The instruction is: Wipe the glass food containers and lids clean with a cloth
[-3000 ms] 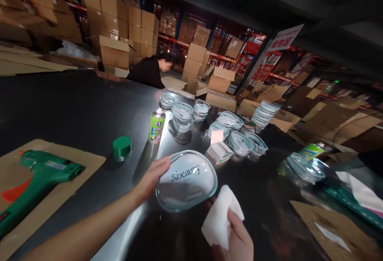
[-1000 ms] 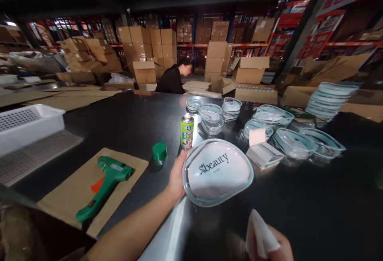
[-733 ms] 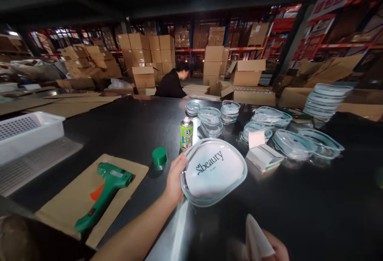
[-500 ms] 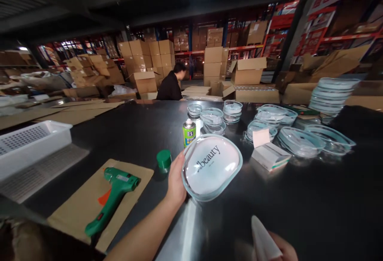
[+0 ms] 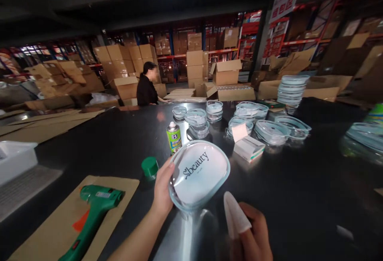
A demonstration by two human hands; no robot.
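My left hand (image 5: 164,186) is closed on the left edge of a clear cosmetic bag (image 5: 201,173) with a pale blue rim, held tilted above the table. Dark lettering that reads "beauty" shows on its whitish face. Below and to its right is my right hand (image 5: 255,231), with a white cloth (image 5: 235,215) draped over its fingertips and pinched there, apart from the bag. Just behind the bag stands a green spray can (image 5: 174,137), with its green cap (image 5: 149,167) to the left. An opened small white box (image 5: 248,146) lies to the right.
Several similar clear bags (image 5: 272,131) lie across the back of the table, some in a tall stack (image 5: 291,91). A green glue gun (image 5: 95,213) rests on cardboard (image 5: 125,185) at left, near a white basket (image 5: 20,159). Beyond the table is a person in black (image 5: 146,87).
My view has turned to the right, so the table things appear further left. My right hand with the cloth has come up closer to the bag. The left hand keeps its hold.
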